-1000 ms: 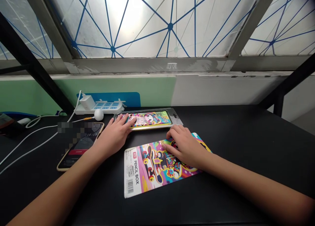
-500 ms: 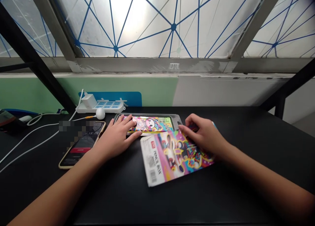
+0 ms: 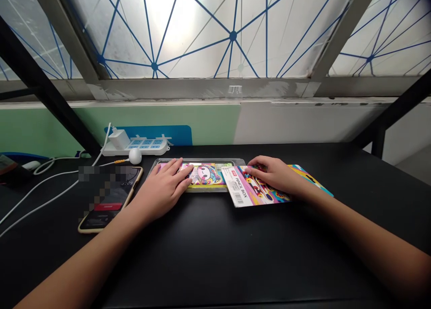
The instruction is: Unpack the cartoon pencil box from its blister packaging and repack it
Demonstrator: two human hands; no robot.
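Observation:
My left hand (image 3: 168, 185) lies with its fingers stretched out on the left part of a colourful pencil box (image 3: 205, 174) with a cartoon face. This box sits in a shallow clear plastic tray (image 3: 210, 189). A printed card (image 3: 241, 187) marked "PENCIL BOX", with a barcode on its white end, lies over the tray's right end and slants off to the right. My right hand (image 3: 271, 172) is on top of this card, fingers curled and thumb against it; part of the card is hidden under the hand and forearm.
A phone (image 3: 109, 205) with a lit screen lies left of my left forearm. Behind it are a white power strip (image 3: 148, 146) with a plugged-in charger (image 3: 119, 139), a round white knob (image 3: 135, 156) and white cables (image 3: 43, 187). Black slanted frame bars (image 3: 55, 86) flank the desk.
My right hand has moved the card back and to the right, from in front of the tray to over its right end, and lower. The left hand stays on the pencil box.

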